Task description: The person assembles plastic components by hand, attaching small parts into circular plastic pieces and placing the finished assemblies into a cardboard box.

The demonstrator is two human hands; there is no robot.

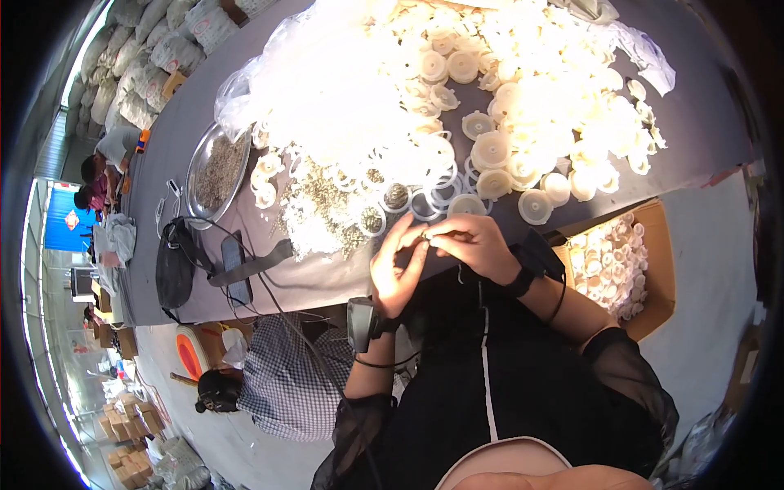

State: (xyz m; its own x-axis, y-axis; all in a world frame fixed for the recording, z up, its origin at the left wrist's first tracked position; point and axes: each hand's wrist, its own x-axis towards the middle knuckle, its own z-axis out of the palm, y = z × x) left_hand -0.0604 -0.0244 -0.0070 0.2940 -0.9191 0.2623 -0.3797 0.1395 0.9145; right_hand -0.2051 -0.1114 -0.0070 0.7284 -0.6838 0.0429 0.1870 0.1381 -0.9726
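Observation:
My left hand (395,271) and my right hand (480,247) meet at the table's near edge, fingertips pinched together. Between them is a tiny dark piece, too small to make out. Just beyond my fingers lie white plastic rings (373,220) and round cream plastic caps (467,205). A spread of small metallic-looking bits (322,208) covers the tabletop to the left of the rings. Farther back, a large heap of cream caps (563,98) is washed out by bright light.
A round metal tray (193,189) of small parts stands left, near a black pouch (174,269) and a phone (236,268). A cardboard box (660,278) of caps sits below the table at right. Another person (286,380) is at lower left. A cable crosses beside my left arm.

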